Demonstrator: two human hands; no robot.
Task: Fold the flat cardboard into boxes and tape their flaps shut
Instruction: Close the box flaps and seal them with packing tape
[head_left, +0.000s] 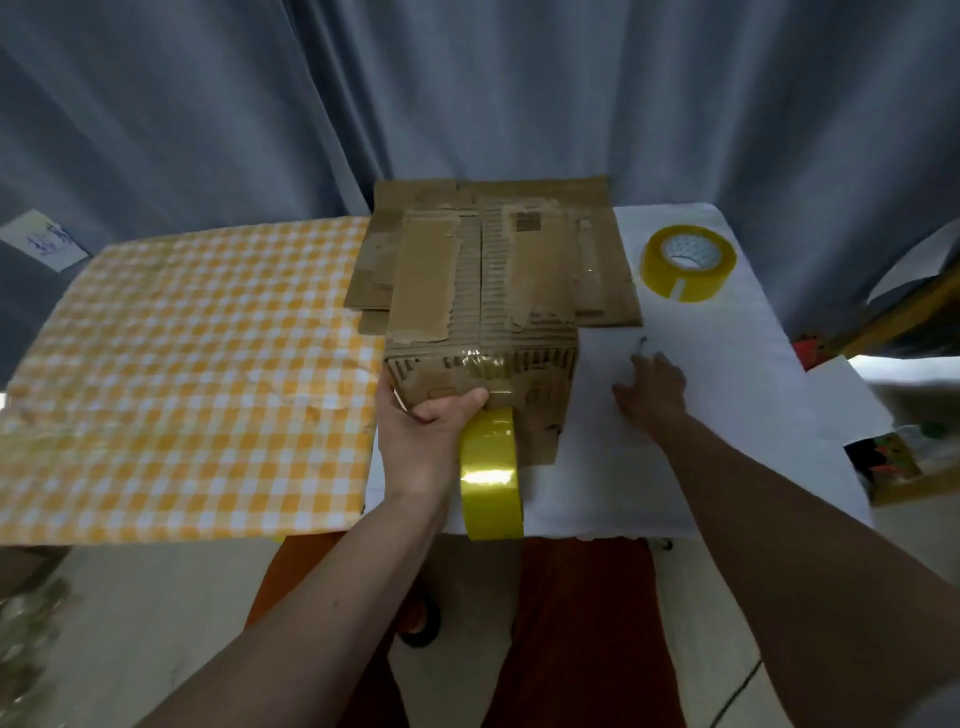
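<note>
Left hand (434, 415) gripping box (483, 322) front, right hand (649, 387) spread flat beside it

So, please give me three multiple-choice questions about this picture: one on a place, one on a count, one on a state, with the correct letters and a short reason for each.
1. Where is the second tape roll?
A. on the checked cloth
B. on the white cloth, right of the flat cardboard
C. on top of the box

2. How many yellow tape rolls are in view?
A. one
B. two
C. three

3. What is the left hand doing?
A. lying flat on the table
B. holding scissors
C. holding the box's near side, thumb by the tape strip

Answers:
1 B: the roll lies on the white cloth beside the flat cardboard.
2 B: one roll lies on the table, another roll hangs at the box front.
3 C: its thumb lies across the box's front face; the right hand rests open on the white cloth.
</note>
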